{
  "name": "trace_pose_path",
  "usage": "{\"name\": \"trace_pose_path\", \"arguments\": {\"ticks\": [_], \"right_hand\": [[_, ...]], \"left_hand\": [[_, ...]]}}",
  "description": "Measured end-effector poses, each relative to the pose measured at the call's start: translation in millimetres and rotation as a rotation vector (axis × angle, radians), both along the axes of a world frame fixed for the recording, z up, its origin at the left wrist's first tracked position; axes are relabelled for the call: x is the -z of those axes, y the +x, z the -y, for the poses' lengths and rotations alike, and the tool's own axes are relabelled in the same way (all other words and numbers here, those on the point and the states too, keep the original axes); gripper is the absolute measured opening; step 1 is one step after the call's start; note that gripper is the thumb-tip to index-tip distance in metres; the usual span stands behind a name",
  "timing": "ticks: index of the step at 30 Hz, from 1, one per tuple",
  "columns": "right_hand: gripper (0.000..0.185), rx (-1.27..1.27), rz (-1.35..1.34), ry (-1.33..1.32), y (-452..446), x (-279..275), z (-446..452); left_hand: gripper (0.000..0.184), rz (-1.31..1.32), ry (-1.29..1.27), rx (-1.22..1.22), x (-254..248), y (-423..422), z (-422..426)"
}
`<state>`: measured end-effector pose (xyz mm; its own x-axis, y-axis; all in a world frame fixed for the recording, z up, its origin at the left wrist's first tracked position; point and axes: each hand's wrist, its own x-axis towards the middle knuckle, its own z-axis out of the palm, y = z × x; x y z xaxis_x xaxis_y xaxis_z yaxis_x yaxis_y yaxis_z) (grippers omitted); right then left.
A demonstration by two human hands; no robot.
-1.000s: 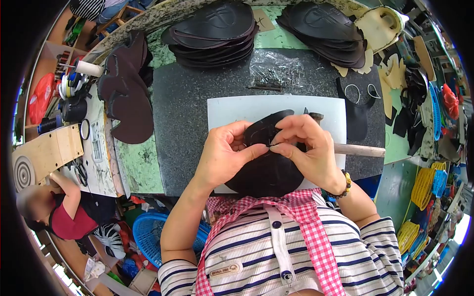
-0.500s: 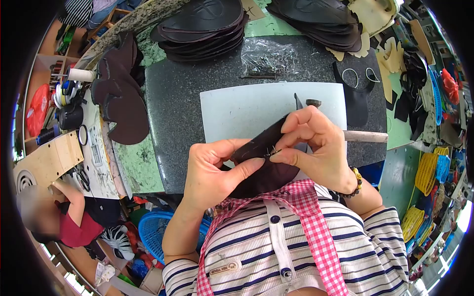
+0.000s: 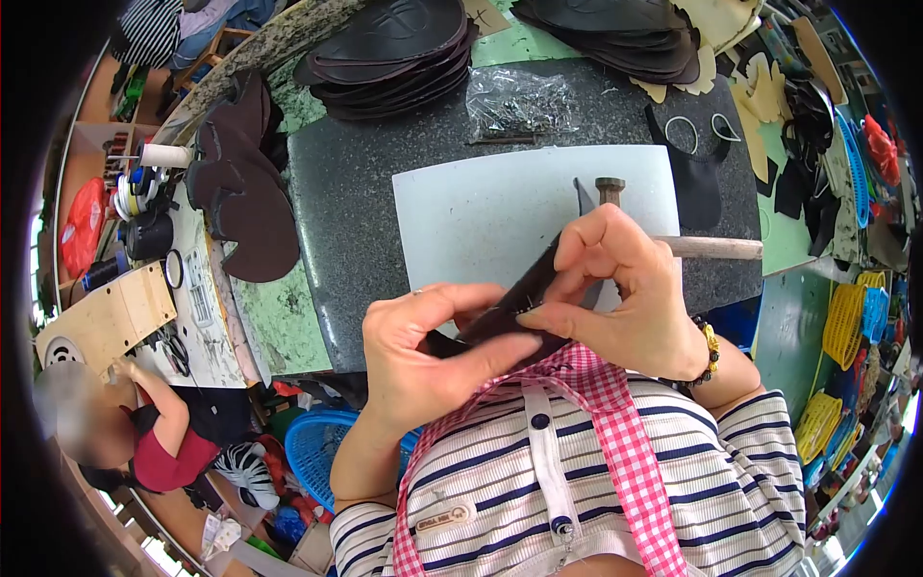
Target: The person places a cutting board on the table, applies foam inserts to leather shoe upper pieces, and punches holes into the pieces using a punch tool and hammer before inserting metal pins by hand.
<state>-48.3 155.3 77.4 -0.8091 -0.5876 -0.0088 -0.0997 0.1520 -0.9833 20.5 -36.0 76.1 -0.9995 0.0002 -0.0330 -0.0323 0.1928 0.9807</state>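
A dark brown leather piece (image 3: 527, 288) is held up in front of my chest, folded between both hands. My left hand (image 3: 423, 351) pinches its left part between thumb and fingers. My right hand (image 3: 630, 298) grips the right part, with the thumb pressed at the edge. A tiny metal bit (image 3: 524, 311) shows by the right thumb tip; its kind is too small to make out. Behind my right hand, a hammer (image 3: 716, 248) lies on the white board (image 3: 471, 212), its handle reaching past the right edge. A pointed dark blade-like tool (image 3: 583, 197) lies beside the hammer head.
A clear plastic bag of small metal parts (image 3: 524, 106) lies behind the board on the dark slab (image 3: 346, 231). Stacks of leather pieces (image 3: 394, 58) stand at the back. More brown pieces (image 3: 252, 221) lie left. A blue basket (image 3: 312, 462) is below; a co-worker (image 3: 173, 447) sits left.
The leather has been folded more closely between my hands, and my left thumb has moved right along it. The metal bit beside my right thumb now shows less. The view has shifted slightly.
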Motion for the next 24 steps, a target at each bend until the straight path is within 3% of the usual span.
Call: {"name": "trace_pose_path", "arguments": {"ticks": [2,5,9,13,16,17,20,22,23,24], "right_hand": [[0.039,-0.027,-0.117,0.116,-1.7,-3.4,-1.0],[0.033,0.019,-0.045,-0.011,1.0,4.8,2.9],[0.021,0.024,-0.444,0.015,2.7,6.2,5.5],[0.020,0.014,-0.629,0.049,9.8,2.8,3.5],[0.024,-0.016,-0.289,0.035,9.1,0.1,3.6],[0.028,0.019,-0.036,0.018,1.7,-2.0,2.9],[0.029,-0.039,-0.333,0.160,-11.2,-7.5,-4.3],[0.032,-0.076,0.001,-0.009,-13.6,-17.3,-10.6],[0.038,-0.165,0.303,-0.227,-18.8,-20.8,-11.4],[0.039,-0.182,0.446,-0.254,-18.9,-17.2,-5.6]], "left_hand": [[0.022,0.025,0.008,-0.059,0.7,-0.5,-2.8],[0.024,0.018,0.033,-0.055,0.1,0.6,-0.2],[0.025,0.073,0.217,-0.155,4.5,6.5,-3.1],[0.025,0.059,0.361,-0.212,8.6,14.4,-9.6],[0.024,0.004,0.232,-0.146,9.5,18.7,-6.5],[0.024,-0.030,0.156,-0.098,8.3,19.2,-3.8],[0.025,-0.307,-0.095,-0.018,0.4,3.0,7.2],[0.028,-0.627,-0.299,-0.017,-10.4,-9.9,16.7],[0.030,-0.643,-0.398,-0.003,-19.1,-7.3,22.1],[0.029,-0.713,-0.435,0.010,-17.3,-9.6,22.1]]}}
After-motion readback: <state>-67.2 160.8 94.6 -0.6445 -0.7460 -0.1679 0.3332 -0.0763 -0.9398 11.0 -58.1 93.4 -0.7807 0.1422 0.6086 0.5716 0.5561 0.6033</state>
